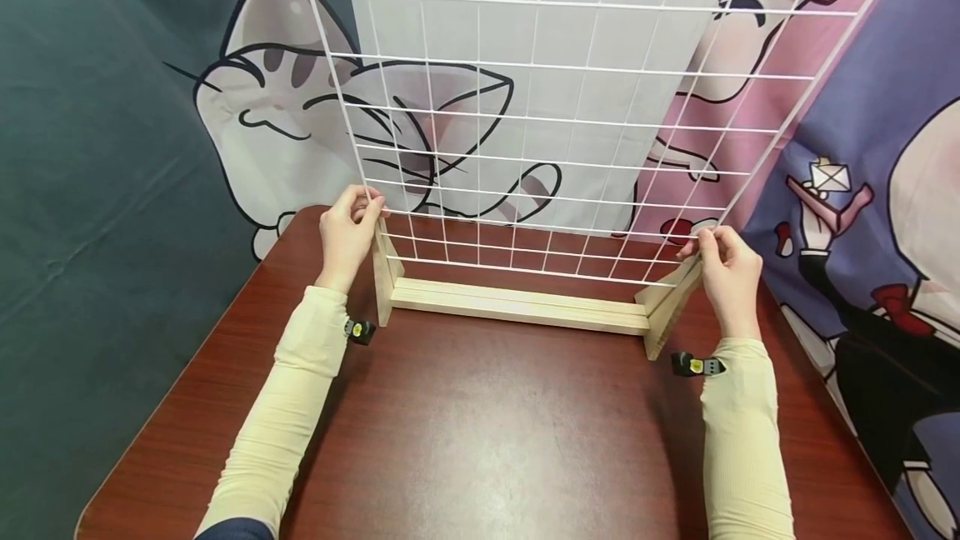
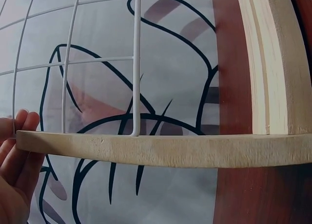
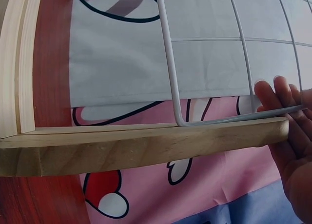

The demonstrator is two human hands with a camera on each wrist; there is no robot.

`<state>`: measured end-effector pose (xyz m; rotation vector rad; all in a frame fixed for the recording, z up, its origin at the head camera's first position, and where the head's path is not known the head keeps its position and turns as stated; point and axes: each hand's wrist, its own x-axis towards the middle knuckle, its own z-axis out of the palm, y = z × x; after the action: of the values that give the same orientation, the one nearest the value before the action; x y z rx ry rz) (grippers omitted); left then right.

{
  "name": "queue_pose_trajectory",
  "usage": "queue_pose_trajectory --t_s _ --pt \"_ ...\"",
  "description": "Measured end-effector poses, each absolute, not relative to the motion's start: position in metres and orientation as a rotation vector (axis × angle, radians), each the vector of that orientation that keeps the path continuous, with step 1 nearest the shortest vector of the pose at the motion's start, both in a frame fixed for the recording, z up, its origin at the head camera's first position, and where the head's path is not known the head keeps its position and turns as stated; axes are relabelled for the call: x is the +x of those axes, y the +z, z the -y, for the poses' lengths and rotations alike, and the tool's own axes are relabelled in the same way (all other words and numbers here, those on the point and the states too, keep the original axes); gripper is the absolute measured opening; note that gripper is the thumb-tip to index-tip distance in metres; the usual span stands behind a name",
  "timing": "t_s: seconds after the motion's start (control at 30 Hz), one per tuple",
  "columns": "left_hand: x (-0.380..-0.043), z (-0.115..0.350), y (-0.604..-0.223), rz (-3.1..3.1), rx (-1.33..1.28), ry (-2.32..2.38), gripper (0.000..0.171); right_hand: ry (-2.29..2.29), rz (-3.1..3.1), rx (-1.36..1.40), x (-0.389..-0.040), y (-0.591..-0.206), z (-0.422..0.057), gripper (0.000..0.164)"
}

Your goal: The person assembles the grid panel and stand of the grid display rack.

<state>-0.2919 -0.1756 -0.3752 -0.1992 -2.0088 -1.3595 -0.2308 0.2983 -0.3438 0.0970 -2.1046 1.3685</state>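
A white wire grid panel (image 1: 537, 116) stands upright between the two side boards of a pale wooden stand. My left hand (image 1: 349, 227) pinches the panel's left edge wire at the top of the left side board (image 1: 383, 277). On the other side, my right hand (image 1: 727, 273) grips the right edge wire by the top of the right side board (image 1: 667, 311). The panel's lower corner (image 3: 180, 121) lies along the right board in the right wrist view. Below the bottom wire (image 2: 136, 87), with a gap between, runs the grooved wooden crossbar (image 1: 517, 304).
The stand rests on a reddish-brown table (image 1: 487, 440). Behind it hangs a cloth with cartoon cats (image 1: 285, 107), and a purple cartoon cloth (image 1: 847, 273) hangs at the right. A small black camera (image 1: 361, 332) sits on the left wrist, another (image 1: 693, 365) on the right.
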Motion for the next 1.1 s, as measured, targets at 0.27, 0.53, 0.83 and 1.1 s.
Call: queue_pose_trajectory --t_s 0.27,0.53,0.83,1.1 --pt "-0.290 0.175 -0.375 2.086 -0.182 -1.264 0.015 1.317 2.156 0.040 -0.236 -0.351 -0.305 0.027" --pt "-0.292 0.175 -0.378 2.077 -0.174 -1.278 0.014 1.181 2.271 0.050 -0.246 -0.359 -0.318 0.024" --pt "-0.292 0.175 -0.379 2.048 -0.191 -1.280 0.011 1.206 2.296 0.060 -0.247 -0.358 -0.319 0.021" --pt "-0.293 0.176 -0.382 2.034 -0.195 -1.232 0.019 1.213 2.271 0.067 -0.246 -0.360 -0.318 0.019"
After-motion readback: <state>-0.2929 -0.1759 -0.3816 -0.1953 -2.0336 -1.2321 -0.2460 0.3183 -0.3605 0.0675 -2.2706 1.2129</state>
